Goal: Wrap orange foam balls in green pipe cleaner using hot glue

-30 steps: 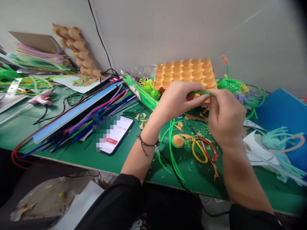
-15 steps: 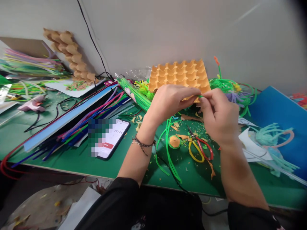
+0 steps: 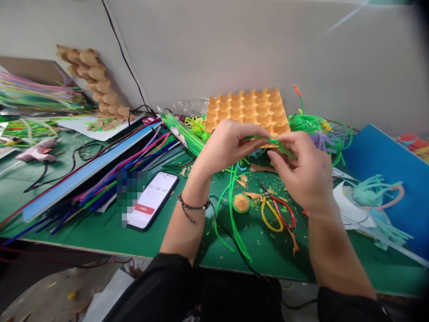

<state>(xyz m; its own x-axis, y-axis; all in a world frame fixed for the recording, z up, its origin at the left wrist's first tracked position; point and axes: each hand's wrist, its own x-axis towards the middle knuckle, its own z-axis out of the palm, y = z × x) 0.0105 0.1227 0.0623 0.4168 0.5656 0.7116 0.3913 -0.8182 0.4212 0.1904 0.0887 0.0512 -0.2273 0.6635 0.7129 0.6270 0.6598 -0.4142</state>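
Just in front of the orange egg tray (image 3: 248, 109), both hands meet at a small green fuzzy piece (image 3: 274, 141). My left hand (image 3: 231, 143) pinches its left part between thumb and fingers. My right hand (image 3: 303, 167) has its fingers curled at the right part, the thumb a little lower. Below them on the green table lie a small orange-brown piece with a green rim (image 3: 241, 203), scissors with one yellow and one red handle (image 3: 277, 210), and long green pipe cleaners (image 3: 233, 214).
A phone (image 3: 152, 201) showing a timer lies left of my left forearm. Further left are a bundle of coloured pipe cleaners (image 3: 124, 172) and a glue gun (image 3: 39, 151). A blue board (image 3: 390, 179) and a teal tassel-like piece (image 3: 370, 190) stand at the right. Scraps litter the table.
The right thumb has dropped away from the left fingers, and more of the green piece shows between the hands. The whole view has shifted slightly.
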